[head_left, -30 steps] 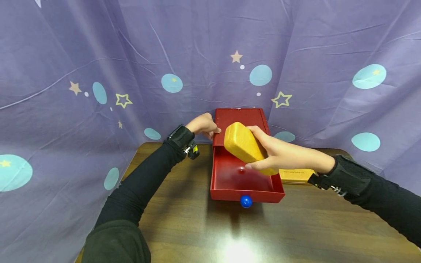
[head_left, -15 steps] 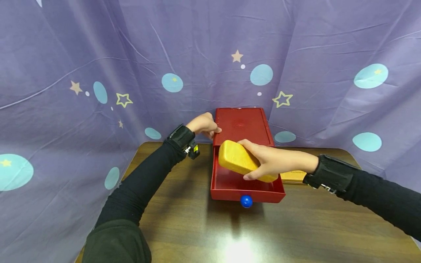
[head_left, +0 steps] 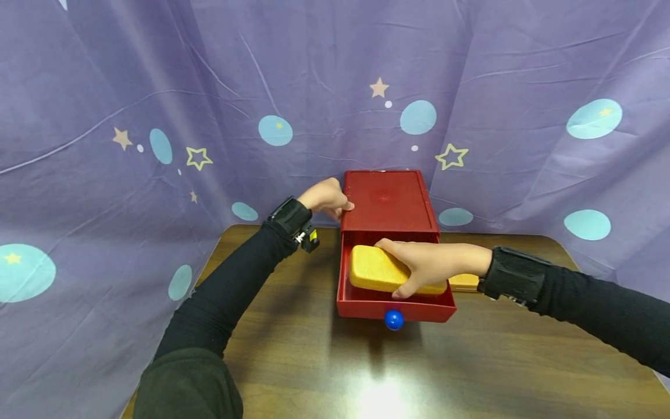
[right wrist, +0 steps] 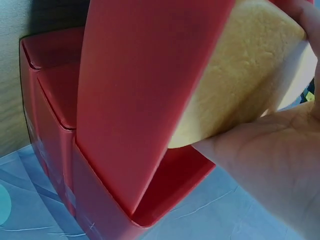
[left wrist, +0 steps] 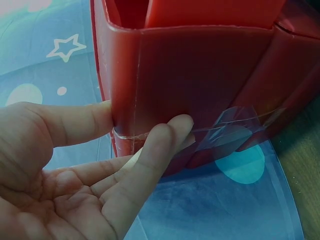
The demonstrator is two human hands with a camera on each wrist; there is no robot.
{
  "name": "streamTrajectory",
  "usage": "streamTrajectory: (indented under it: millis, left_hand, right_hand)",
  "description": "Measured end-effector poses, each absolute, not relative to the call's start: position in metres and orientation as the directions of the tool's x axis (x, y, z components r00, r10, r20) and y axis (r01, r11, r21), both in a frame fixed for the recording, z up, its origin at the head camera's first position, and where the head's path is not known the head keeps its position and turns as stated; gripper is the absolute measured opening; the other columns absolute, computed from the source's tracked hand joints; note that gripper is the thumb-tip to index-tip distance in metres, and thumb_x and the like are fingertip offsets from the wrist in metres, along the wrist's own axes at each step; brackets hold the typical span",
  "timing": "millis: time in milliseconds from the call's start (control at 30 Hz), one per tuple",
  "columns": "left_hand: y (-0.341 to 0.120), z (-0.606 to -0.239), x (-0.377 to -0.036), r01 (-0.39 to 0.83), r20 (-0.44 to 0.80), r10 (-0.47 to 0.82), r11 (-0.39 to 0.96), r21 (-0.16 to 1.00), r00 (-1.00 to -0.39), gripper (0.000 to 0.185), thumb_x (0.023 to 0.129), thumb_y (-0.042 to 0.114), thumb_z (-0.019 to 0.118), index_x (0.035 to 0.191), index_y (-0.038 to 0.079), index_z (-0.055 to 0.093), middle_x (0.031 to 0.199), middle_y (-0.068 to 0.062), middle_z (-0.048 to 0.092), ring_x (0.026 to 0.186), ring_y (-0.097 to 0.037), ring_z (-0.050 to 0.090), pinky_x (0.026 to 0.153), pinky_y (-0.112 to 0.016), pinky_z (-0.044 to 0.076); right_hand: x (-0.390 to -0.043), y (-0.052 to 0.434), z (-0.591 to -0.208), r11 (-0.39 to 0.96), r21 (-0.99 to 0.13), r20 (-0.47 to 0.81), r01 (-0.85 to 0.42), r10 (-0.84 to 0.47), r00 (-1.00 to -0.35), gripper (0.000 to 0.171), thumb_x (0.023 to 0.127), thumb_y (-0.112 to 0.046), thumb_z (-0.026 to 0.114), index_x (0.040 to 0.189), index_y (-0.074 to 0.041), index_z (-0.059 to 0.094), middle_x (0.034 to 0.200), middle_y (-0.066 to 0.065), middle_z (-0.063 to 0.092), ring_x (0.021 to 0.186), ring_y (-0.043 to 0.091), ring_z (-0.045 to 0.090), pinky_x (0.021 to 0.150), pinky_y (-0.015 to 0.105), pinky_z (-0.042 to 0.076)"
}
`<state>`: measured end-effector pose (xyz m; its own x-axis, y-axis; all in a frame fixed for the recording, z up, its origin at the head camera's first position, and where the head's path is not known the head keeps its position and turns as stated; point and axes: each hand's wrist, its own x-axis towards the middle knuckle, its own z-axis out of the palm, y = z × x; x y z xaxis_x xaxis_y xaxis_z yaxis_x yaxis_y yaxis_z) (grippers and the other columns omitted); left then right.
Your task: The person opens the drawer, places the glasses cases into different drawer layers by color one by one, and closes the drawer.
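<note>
A red drawer box (head_left: 384, 201) stands at the back of the table, its drawer (head_left: 361, 309) pulled out toward me. A round blue knob (head_left: 394, 320) sits on the drawer front. My right hand (head_left: 431, 262) grips a yellow block with rounded corners (head_left: 374, 269), which lies crosswise within the drawer's walls. The right wrist view shows the bumpy surface of this block (right wrist: 245, 75) beside the red drawer wall. At the box's left edge, my left hand (head_left: 325, 196) holds on, thumb over the top edge and fingertips (left wrist: 180, 125) against the side.
To the right of the drawer, partly behind my right hand, lies a flat yellow box (head_left: 464, 282). Clear tape (left wrist: 235, 125) is stuck on the drawer box's side. A purple curtain (head_left: 293, 70) hangs right behind the wooden table (head_left: 293, 349).
My right hand has lowered the yellow block from above the drawer down into it, turning it from slanted to nearly level. The left hand has stayed at the box's edge.
</note>
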<state>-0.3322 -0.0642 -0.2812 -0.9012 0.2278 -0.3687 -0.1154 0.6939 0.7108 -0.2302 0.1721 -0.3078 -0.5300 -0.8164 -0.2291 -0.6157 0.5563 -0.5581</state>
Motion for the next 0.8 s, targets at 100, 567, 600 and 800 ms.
streamTrajectory:
  millis: [100, 567, 600, 800]
  left_hand:
    - [-0.064, -0.282, -0.333, -0.112, -0.364, 0.226, 0.696, 0.709, -0.904, 0.014, 0.097, 0.007, 0.065, 0.091, -0.001, 0.054, 0.074, -0.008, 0.061, 0.062, -0.014, 0.059, 0.089, -0.041, 0.060]
    - [-0.063, -0.283, -0.333, -0.116, -0.364, 0.221, 0.693, 0.711, -0.905, 0.014, 0.097, 0.007, 0.066, 0.094, -0.002, 0.055, 0.070, -0.006, 0.061, 0.060, -0.013, 0.059, 0.089, -0.041, 0.060]
    - [-0.063, -0.283, -0.332, -0.115, -0.363, 0.220, 0.695, 0.710, -0.905, 0.014, 0.097, 0.007, 0.066, 0.095, -0.002, 0.055, 0.070, -0.006, 0.061, 0.060, -0.013, 0.059, 0.088, -0.040, 0.060]
    - [-0.064, -0.282, -0.332, -0.116, -0.363, 0.221, 0.693, 0.711, -0.905, 0.015, 0.096, 0.007, 0.066, 0.099, -0.005, 0.057, 0.068, -0.006, 0.062, 0.059, -0.013, 0.059, 0.093, -0.043, 0.059]
  right_hand:
    - [-0.231, 0.170, -0.308, 0.562, -0.532, -0.254, -0.633, -0.819, -0.514, 0.076, 0.082, -0.033, 0.083, 0.139, -0.009, 0.039, 0.111, 0.002, 0.056, 0.102, 0.017, 0.053, 0.087, 0.035, 0.046]
    - [-0.227, 0.157, -0.313, 0.642, -0.415, -0.341, -0.644, -0.766, -0.544, 0.083, 0.077, -0.033, 0.087, 0.142, -0.005, 0.042, 0.119, 0.005, 0.057, 0.111, 0.021, 0.052, 0.095, 0.040, 0.048]
    - [-0.227, 0.156, -0.313, 0.645, -0.411, -0.343, -0.644, -0.764, -0.546, 0.084, 0.077, -0.034, 0.087, 0.142, -0.005, 0.042, 0.119, 0.005, 0.057, 0.111, 0.021, 0.052, 0.095, 0.041, 0.048]
    - [-0.232, 0.156, -0.325, 0.664, -0.375, -0.338, -0.647, -0.747, -0.572, 0.085, 0.074, -0.038, 0.089, 0.141, -0.010, 0.045, 0.120, 0.005, 0.055, 0.112, 0.020, 0.051, 0.094, 0.042, 0.051]
